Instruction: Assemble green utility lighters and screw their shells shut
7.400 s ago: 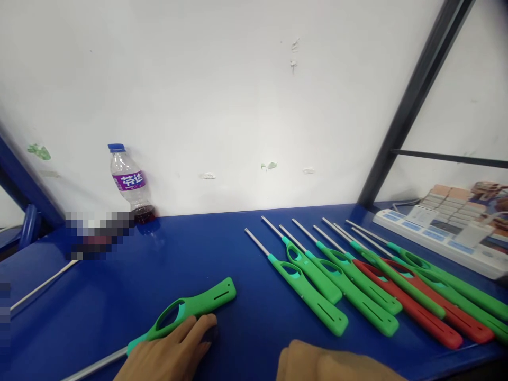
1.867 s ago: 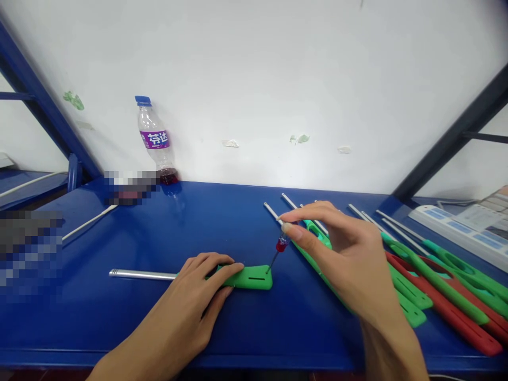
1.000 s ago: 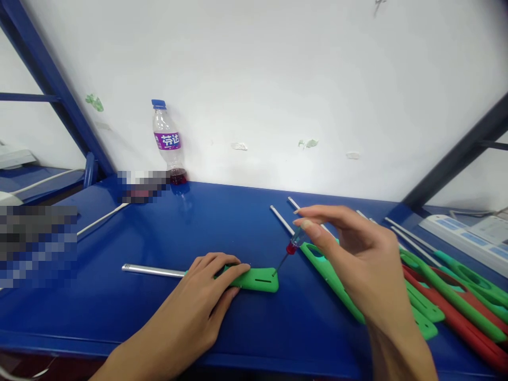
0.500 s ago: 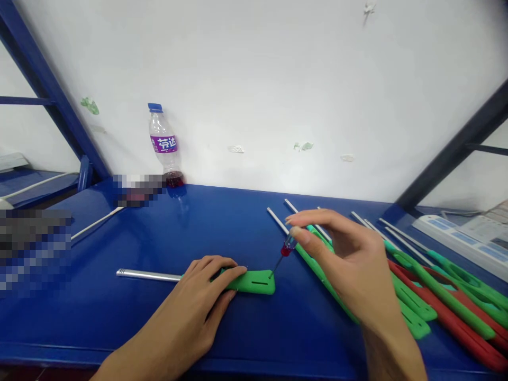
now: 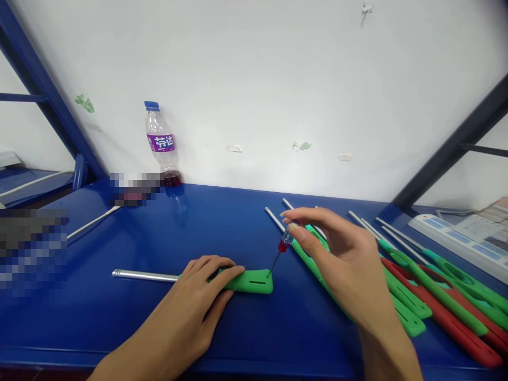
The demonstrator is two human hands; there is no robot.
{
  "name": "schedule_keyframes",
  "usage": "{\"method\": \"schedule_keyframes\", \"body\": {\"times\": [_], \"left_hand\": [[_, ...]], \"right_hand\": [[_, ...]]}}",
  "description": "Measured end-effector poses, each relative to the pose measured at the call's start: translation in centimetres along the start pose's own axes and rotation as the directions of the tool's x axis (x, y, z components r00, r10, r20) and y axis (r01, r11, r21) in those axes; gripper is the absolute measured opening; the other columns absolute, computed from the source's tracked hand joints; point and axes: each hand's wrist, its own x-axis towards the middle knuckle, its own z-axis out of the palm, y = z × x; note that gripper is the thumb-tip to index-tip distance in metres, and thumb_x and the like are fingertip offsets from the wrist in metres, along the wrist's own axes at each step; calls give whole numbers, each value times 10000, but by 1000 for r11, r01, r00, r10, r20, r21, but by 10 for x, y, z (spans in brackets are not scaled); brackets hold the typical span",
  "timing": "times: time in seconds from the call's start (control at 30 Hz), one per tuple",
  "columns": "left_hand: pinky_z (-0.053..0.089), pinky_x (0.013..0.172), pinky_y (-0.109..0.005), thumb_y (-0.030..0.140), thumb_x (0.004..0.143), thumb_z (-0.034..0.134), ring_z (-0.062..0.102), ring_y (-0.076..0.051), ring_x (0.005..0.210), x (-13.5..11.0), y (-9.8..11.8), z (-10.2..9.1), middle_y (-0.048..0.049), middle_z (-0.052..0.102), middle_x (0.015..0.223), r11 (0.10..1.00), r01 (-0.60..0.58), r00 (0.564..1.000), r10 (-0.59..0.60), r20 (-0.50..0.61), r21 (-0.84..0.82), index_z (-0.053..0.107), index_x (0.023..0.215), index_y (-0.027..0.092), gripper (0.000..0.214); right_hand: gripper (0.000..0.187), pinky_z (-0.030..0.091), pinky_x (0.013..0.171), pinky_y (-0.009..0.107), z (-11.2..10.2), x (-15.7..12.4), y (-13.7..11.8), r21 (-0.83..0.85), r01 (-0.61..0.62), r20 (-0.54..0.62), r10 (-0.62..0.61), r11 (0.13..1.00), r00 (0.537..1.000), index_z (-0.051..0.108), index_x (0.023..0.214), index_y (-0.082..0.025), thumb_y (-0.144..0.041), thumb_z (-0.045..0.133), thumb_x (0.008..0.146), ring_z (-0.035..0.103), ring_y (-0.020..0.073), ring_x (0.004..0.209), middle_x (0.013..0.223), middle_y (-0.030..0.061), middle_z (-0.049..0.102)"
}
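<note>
Your left hand (image 5: 198,301) is lying flat, pinning the green lighter (image 5: 248,281) near the table's (image 5: 119,317) front edge and covering its middle. Your right hand (image 5: 341,259) is pinching a small screwdriver (image 5: 282,246), tip at the lighter's end; its top is hidden by your fingertips.

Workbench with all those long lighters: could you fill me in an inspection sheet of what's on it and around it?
Surface: blue bench top.
Job's things: green lighter lying flat; small screwdriver with its tip at the handle end.
Clutter: row of green and red lighters; drink bottle by the wall.
Hands: left hand presses the lighter down; right hand pinches the screwdriver.
Cables: white cord at left.
Surroundings: white wall, power strip at right.
</note>
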Motion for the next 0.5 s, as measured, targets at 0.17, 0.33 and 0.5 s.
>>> {"method": "schedule_keyframes", "body": {"times": [0.17,0.33,0.5], "left_hand": [[550,1063,-517,180,1121,489,636,-282,1235,0,-1,0,-44,675,1386,1000,3,1000,-3,9,-3,571,1509,349,431],[547,1066,-513,178,1116,498,635,-281,1238,-1,0,-1,-40,675,1389,1000,-3,1000,3,-10,-5,556,1516,357,442],[555,1035,-490,166,1110,502,639,-278,1222,1,0,-1,-38,683,1372,1000,-24,999,24,-28,-8,568,1499,353,437]], "right_hand": [[126,506,849,303,1,1,-1,29,32,3,-32,999,999,815,998,-374,-258,838,953,674,161,947,982,-64,762],[160,517,939,307,2,-1,-1,34,18,50,-20,999,999,810,1115,-393,-270,747,1033,703,165,1072,1088,-62,796],[141,513,898,308,2,-1,-2,41,76,63,-78,996,995,788,1079,-367,-246,780,1005,676,158,1013,1056,-57,748]]}}
